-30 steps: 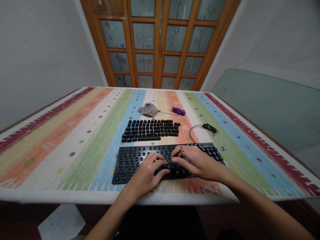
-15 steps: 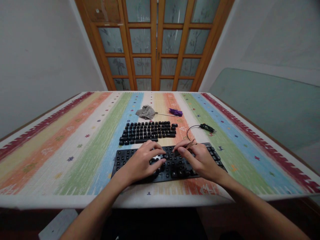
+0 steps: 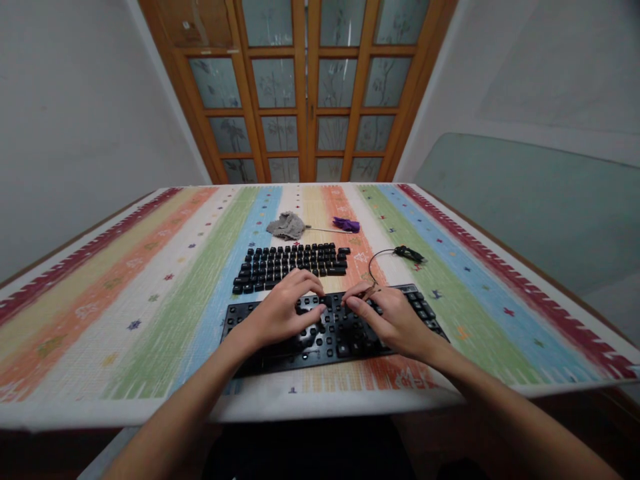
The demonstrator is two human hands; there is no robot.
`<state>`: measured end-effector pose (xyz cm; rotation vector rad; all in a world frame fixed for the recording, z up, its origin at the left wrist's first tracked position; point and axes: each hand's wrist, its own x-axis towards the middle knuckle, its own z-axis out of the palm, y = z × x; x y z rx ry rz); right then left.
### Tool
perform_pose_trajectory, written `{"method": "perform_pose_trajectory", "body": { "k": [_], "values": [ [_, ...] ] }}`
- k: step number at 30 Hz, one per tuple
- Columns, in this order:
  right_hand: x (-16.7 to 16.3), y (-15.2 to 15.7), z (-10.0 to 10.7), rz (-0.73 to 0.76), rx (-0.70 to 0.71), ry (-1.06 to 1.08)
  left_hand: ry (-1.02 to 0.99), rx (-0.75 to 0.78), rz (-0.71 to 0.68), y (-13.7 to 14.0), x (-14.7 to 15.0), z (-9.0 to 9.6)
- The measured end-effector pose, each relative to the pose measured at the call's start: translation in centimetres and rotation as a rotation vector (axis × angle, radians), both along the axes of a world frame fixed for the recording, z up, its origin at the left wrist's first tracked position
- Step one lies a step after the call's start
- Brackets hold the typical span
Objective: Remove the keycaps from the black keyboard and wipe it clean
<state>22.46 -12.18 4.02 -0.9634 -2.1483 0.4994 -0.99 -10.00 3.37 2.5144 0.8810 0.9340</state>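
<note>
A black keyboard (image 3: pixel 295 360) lies near the table's front edge. Much of its left and middle is bare of keycaps, while keycaps remain on its right part. Over the middle, my left hand (image 3: pixel 283 310) rests with thumb and fingers apart and the key posts visible between them. Close on its right, my right hand (image 3: pixel 395 320) pinches a thin brownish tool (image 3: pixel 370 291) whose exact kind I cannot make out; its tip is hidden by the fingers. Just behind the keyboard, loose black keycaps (image 3: pixel 290 261) stand in rows.
Beyond the keycaps lie a grey cloth (image 3: pixel 287 227) with a thin rod beside it and a purple cloth-like thing (image 3: pixel 346 225). The keyboard's coiled cable (image 3: pixel 409 253) sits at the right. A striped cloth (image 3: pixel 165 313) covers the table; wooden glass-paned doors (image 3: pixel 305 113) stand behind.
The view has shifted slightly, moving everything a little left. My left thumb has moved slightly away from the keyboard's front edge. My right hand keeps its pinch on the brownish tool.
</note>
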Motion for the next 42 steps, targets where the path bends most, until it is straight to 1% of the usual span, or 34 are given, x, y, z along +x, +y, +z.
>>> {"method": "perform_pose_trajectory", "body": {
  "k": [2, 6, 9, 13, 17, 22, 33, 42],
  "values": [
    [0.1, 0.1, -0.2, -0.005, 0.014, 0.007, 0.044, 0.067, 0.044, 1.2, -0.1, -0.4],
    [0.1, 0.2, -0.5, 0.022, 0.047, 0.021, 0.240, 0.187, 0.093, 3.8, 0.0, -1.4],
    [0.3, 0.0, -0.6, 0.028, 0.055, 0.012, 0.366, 0.224, 0.119, 5.1, 0.3, -2.0],
    [0.7, -0.3, -0.5, 0.026, 0.053, -0.018, 0.447, 0.239, 0.142, 6.2, 0.7, -2.7],
    [1.3, -0.6, -0.4, 0.061, 0.042, -0.037, 0.471, 0.250, 0.157, 6.7, 0.9, -3.3],
    [1.7, -0.5, -0.8, 0.086, 0.034, -0.045, 0.520, 0.255, 0.180, 6.9, 1.1, -3.6],
    [2.0, -0.4, -1.2, 0.097, 0.030, -0.032, 0.545, 0.248, 0.192, 7.1, 1.2, -3.6],
    [2.2, -0.4, -1.0, 0.122, 0.026, -0.053, 0.541, 0.232, 0.174, 7.0, 1.1, -3.5]
  ]
}}
